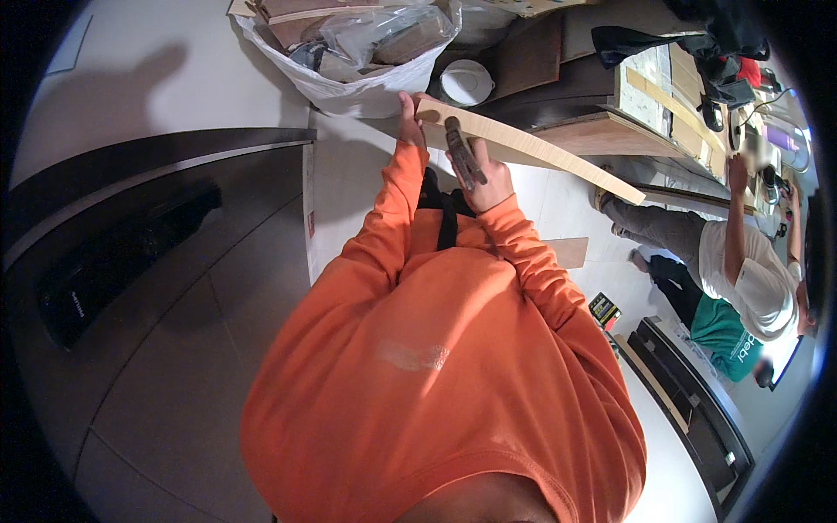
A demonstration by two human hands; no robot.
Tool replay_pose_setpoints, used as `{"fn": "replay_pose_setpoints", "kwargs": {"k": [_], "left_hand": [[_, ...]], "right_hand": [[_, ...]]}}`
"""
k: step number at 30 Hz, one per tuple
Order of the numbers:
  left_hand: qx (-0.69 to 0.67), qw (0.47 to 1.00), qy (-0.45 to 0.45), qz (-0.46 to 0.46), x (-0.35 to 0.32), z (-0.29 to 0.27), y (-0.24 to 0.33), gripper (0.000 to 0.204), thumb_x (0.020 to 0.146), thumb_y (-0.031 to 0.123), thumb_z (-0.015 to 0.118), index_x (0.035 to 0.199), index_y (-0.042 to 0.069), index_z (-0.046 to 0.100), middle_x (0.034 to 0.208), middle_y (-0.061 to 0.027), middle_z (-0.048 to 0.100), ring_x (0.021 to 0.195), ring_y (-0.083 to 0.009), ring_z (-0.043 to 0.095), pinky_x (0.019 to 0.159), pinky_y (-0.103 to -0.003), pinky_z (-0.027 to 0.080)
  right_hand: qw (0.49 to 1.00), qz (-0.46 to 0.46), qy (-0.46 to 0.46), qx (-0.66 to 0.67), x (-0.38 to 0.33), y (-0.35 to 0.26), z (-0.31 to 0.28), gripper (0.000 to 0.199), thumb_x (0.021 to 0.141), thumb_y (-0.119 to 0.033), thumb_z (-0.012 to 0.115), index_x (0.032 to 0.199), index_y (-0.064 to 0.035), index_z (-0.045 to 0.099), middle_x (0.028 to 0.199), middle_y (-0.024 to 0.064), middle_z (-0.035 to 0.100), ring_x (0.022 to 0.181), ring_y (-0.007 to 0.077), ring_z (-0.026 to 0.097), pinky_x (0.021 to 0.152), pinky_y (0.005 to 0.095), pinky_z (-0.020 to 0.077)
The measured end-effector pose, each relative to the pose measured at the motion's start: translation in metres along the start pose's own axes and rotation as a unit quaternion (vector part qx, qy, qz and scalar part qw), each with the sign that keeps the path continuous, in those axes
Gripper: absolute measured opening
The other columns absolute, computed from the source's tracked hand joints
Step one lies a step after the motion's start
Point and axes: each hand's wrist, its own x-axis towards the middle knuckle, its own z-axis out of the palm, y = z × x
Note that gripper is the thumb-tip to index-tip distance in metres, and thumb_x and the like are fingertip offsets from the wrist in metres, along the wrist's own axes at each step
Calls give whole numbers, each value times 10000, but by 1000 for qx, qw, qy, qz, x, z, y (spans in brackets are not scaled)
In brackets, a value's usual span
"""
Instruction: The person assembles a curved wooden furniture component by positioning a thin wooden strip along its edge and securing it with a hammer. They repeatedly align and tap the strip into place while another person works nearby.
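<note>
Pale wood: the board (523,142) spans the upper centre of the frame, its left end held by the left hand (412,129). The right hand (493,179) closes around an apparent hammer (463,150) beside it; steady support and fingers clear of the hammer's head seem wise.

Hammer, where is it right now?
In the head view, at upper middle, the hammer is in the person's right hand, beside the light wooden board.
</note>
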Motion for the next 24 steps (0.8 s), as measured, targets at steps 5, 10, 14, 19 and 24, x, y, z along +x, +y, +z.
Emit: {"fn": "replay_pose_setpoints", "kwargs": {"k": [5, 10, 14, 19, 24], "left_hand": [[-40, 995, -95, -9, 2, -6, -2, 684, 988, 675, 246, 910, 88, 588, 825, -31, 617, 716, -170, 569, 714, -332, 504], [-20, 997, -67, -31, 1, -8, 1, 674, 992, 671, 222, 917, 101, 572, 779, -18, 588, 712, -156, 561, 719, -338, 501], [21, 999, -45, -12, 3, -3, 0, 491, 997, 576, 439, 947, 110, 587, 843, -22, 636, 769, -161, 611, 720, -345, 512], [203, 977, -42, 57, -6, 8, 25, 141, 856, 126, 762, 912, 49, 658, 887, -16, 669, 836, -103, 635, 781, -255, 529], [520, 775, -347, -94, 21, 27, 91, 189, 847, 182, 753, 956, 47, 679, 910, -16, 674, 873, -93, 606, 787, -263, 486]], "right_hand": [[1000, -4, -25, 13, 17, -16, 2, 339, 858, -136, 624, 1141, -56, 455, 816, 232, 642, 675, 432, 648, 593, 516, 532], [995, 49, -81, -5, 26, -22, 7, 315, 877, -148, 615, 1141, -58, 469, 820, 215, 639, 670, 423, 649, 582, 502, 536], [1000, -15, 9, 24, 6, -5, 6, 265, 906, -178, 613, 1120, -62, 507, 797, 183, 639, 658, 420, 646, 561, 480, 535], [974, 178, 121, 77, -64, 38, -24, 215, 923, -181, 623, 1059, -39, 534, 797, 220, 631, 691, 433, 634, 571, 469, 505], [912, 267, 296, 91, -104, 74, -49, 128, 969, -120, 552, 991, 6, 548, 760, 207, 597, 647, 415, 617, 543, 426, 477]]}}
